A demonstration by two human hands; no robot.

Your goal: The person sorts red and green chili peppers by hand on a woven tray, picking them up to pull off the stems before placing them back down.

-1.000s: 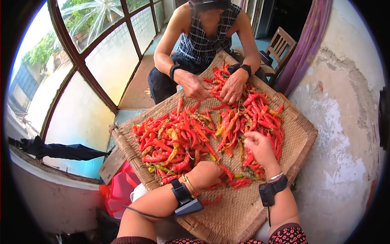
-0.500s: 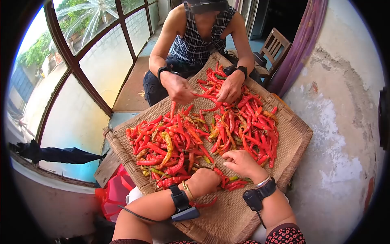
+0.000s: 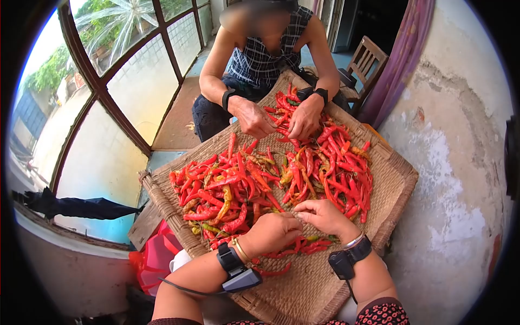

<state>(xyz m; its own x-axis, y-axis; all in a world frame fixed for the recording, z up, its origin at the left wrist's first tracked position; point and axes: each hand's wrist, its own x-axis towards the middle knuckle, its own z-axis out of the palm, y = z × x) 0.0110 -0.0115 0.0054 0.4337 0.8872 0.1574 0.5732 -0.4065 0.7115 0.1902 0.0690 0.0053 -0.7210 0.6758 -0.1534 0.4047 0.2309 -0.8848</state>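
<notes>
Red chili peppers point(image 3: 346, 179) are heaped on a woven tray point(image 3: 314, 287), with a few yellow and green ones among them. Over the near side of the heap, my left hand point(image 3: 272, 233) has its fingers pressed together. The fingertips of my right hand point(image 3: 326, 219) pinch right beside them, almost touching. Anything in either pinch is too small or hidden to name. Several chili peppers point(image 3: 309, 247) lie just below both hands, and a single red pepper point(image 3: 274, 270) rests nearer to me, below my left hand.
Across the tray a person's hands point(image 3: 279, 122) are close together over the far peppers. A wooden chair point(image 3: 368, 67) and purple curtain point(image 3: 398, 65) stand behind at right. Framed windows point(image 3: 97, 173) and a folded dark umbrella point(image 3: 81, 207) are at left, a plastered wall point(image 3: 449, 162) at right.
My left hand has moved up to meet my right fingertips. A red pepper now lies across the yellow one on the left heap. The other person's hands no longer show the red pepper between them.
</notes>
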